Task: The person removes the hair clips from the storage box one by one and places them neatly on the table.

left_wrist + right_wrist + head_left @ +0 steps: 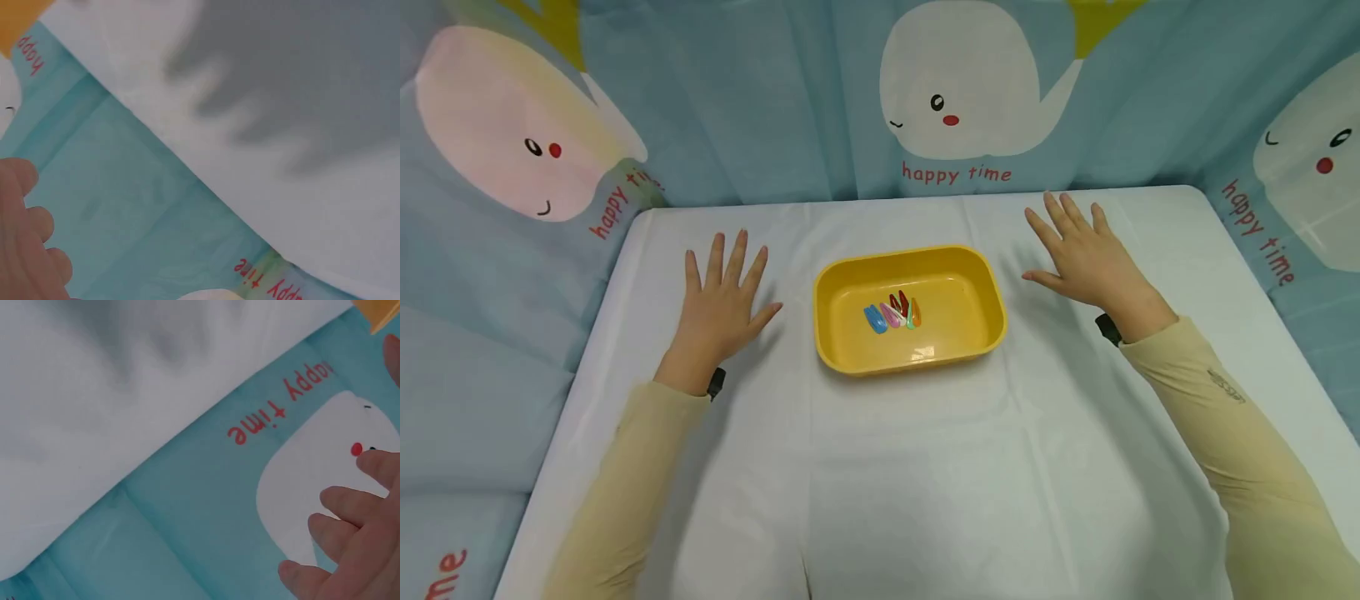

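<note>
A yellow tray (pixel 917 364) lies on the white-covered table between the two hands. Inside it, left of its middle, several snap hair clips are grouped: a blue pair (pixel 876 319), pink ones (pixel 892 315), dark red ones (pixel 903 303), a green one (pixel 911 317) and an orange one (pixel 916 312). To the left of the tray, the left hand (pixel 718 312) is held with spread fingers and nothing in it. On the other side the right hand (pixel 1086 258) has its fingers spread too, holding nothing, thumb toward the tray. Both hands cast shadows on the cloth.
A white cloth (pixel 925 483) covers the table. Blue curtains (pixel 760 100) with whale prints and "happy time" lettering rise along the back and both sides. Each wrist wears a small black device (pixel 1108 329) near the beige sleeve (pixel 1217 408).
</note>
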The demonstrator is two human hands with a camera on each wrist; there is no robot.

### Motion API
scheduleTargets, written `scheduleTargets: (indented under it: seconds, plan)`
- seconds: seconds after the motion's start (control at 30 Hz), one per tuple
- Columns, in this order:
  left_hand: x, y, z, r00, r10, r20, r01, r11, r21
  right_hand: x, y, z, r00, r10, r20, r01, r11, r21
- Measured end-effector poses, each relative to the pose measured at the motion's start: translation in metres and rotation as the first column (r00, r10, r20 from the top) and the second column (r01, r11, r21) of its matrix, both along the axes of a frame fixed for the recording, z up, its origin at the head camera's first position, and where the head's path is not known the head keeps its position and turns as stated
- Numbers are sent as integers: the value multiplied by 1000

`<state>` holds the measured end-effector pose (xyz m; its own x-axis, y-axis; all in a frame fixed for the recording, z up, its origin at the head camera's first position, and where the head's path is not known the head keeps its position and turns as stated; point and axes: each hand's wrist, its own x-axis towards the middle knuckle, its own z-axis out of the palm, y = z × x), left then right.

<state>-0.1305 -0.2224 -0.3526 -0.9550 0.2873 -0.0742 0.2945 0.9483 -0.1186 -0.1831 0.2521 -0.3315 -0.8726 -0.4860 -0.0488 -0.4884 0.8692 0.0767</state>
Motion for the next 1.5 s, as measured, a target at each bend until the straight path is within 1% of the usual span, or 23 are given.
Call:
scheduleTargets:
  seconds: [0.1, 0.23, 0.33, 0.4, 0.43, 0.5, 0.63, 0.7, 0.77, 0.87, 0.93, 1.0, 1.1, 1.23, 1.3, 1.4, 1.5]
  plan:
    - [12, 7, -2, 1000, -5, 1, 5, 999, 53, 4, -1, 1, 1000, 4, 22, -3, 998, -59]
    - [32, 23, -7, 1000, -25, -3, 25, 986, 164, 10, -3, 3, 1000, 16, -6, -17, 986, -165]
    - [43, 39, -13, 999, -48, -7, 48, 967, 251, 17, -8, 8, 1000, -7, 9, 9, 960, -280]
    - [46, 49, -18, 998, -62, -9, 61, 956, 286, 23, -14, 13, 999, -26, 43, 40, 934, -354]
    - [46, 52, -21, 998, -66, -8, 66, 953, 294, 27, -18, 16, 998, -30, 62, 52, 923, -382]
    - [44, 59, -25, 998, -60, -6, 59, 952, 302, 32, -27, 22, 997, -16, 71, 45, 904, -426]
    - [38, 67, -29, 1000, -22, 7, 19, 954, 298, 36, -45, 28, 997, 57, 57, -22, 875, -484]
    - [36, 70, -30, 1000, -11, 28, 2, 954, 301, 36, -53, 30, 993, 100, 60, -54, 848, -527]
    - [35, 72, -31, 999, -6, 52, -10, 953, 302, 36, -60, 30, 987, 150, 60, -89, 813, -575]
    - [32, 73, -32, 998, 0, 68, -20, 952, 306, 34, -68, 32, 973, 222, 58, -131, 745, -655]
    - [31, 73, -32, 998, 2, 66, -23, 950, 312, 31, -74, 33, 964, 257, 67, -139, 703, -698]
    - [28, 73, -33, 998, 0, 58, -19, 947, 321, 27, -80, 33, 956, 277, 93, -125, 675, -727]
    - [23, 74, -33, 999, 0, 47, -15, 944, 329, 18, -89, 32, 945, 279, 173, -60, 664, -746]
    - [17, 76, -34, 999, 13, 30, -22, 943, 333, 4, -100, 27, 922, 217, 320, 92, 679, -728]
    - [14, 77, -34, 999, 25, 20, -30, 939, 343, -3, -104, 25, 910, 180, 374, 159, 681, -715]
    - [11, 80, -35, 999, 33, 3, -32, 932, 361, -11, -109, 21, 894, 147, 423, 219, 680, -700]
    - [8, 83, -37, 999, 33, -11, -27, 931, 365, -18, -111, 16, 874, 143, 464, 260, 668, -697]
